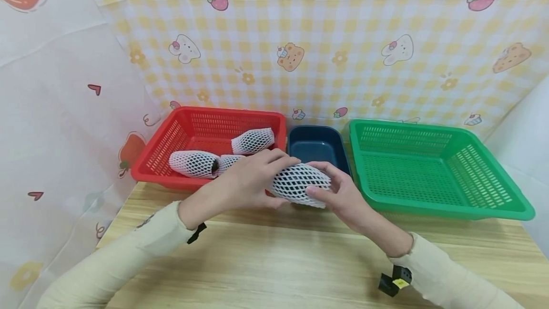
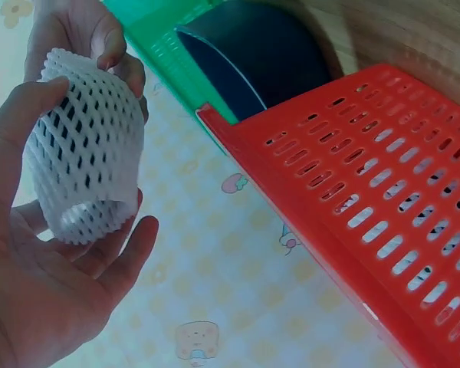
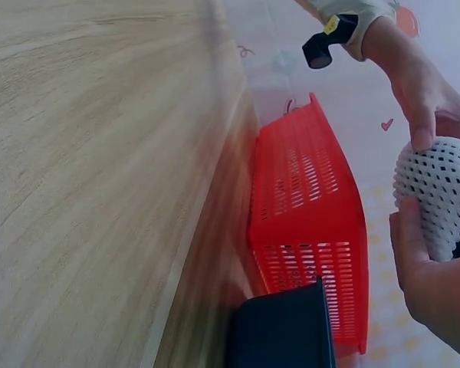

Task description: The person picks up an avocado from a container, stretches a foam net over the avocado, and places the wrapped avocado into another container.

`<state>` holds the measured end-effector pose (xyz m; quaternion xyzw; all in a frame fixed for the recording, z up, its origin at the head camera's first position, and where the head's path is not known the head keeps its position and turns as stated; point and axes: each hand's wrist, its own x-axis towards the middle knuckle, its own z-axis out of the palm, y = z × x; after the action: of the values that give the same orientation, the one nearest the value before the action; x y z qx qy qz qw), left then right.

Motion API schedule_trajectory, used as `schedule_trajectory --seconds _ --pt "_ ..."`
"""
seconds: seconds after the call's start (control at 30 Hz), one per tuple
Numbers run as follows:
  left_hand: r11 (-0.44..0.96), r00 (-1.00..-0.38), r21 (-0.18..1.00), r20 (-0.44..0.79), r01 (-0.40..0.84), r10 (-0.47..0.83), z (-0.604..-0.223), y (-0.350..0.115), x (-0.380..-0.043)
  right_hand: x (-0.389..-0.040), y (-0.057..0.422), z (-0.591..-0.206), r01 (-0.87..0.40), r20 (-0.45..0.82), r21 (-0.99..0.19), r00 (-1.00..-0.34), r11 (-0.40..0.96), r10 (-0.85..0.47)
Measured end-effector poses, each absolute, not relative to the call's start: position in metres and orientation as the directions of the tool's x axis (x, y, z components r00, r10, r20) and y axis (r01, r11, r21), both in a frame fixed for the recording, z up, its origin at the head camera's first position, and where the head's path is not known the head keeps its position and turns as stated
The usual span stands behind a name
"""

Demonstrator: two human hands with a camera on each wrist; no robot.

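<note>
A dark item in a white foam net sleeve [image 1: 299, 184] is held up between both hands, in front of the dark blue bin [image 1: 317, 149]. My left hand [image 1: 253, 178] grips its left end, thumb on one side and fingers on the other. At the other end my right hand [image 1: 345, 197] holds it, with the thumb pressing on the net. The left wrist view shows the sleeve's open end [image 2: 100, 218]. Dark colour shows through the mesh, but the item's kind is hidden. Several similar netted items [image 1: 194, 163] lie in the red basket [image 1: 206, 112] at left.
A green basket [image 1: 407, 180] stands at right, beyond the dark blue bin. All three containers line the back of the wooden table [image 1: 274, 266], against a patterned cloth [image 1: 266, 27]. My left forearm passes in front of the red basket's near corner.
</note>
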<state>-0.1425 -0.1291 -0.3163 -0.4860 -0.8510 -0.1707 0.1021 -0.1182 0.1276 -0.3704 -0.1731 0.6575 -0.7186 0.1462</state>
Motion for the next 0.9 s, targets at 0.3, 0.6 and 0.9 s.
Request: schedule_trajectory --seconds 0.3,0.6,0.9 --pt "0.483 -0.485 0.106 0.365 0.869 0.794 -0.319 -0.126 -0.139 -0.118 0.124 -0.371 -0.108 0.106 -0.994 -0.902 -0.017 -0.418" --pt "0.505 -0.489 0.048 0.342 0.862 0.802 -0.319 -0.126 -0.136 -0.119 0.124 -0.368 -0.134 0.09 -0.989 -0.884 0.066 -0.458" --pt "0.514 -0.49 0.002 0.303 0.858 0.817 -0.319 -0.132 -0.134 -0.118 0.133 -0.365 -0.212 0.124 -0.973 -0.813 0.092 -0.569"
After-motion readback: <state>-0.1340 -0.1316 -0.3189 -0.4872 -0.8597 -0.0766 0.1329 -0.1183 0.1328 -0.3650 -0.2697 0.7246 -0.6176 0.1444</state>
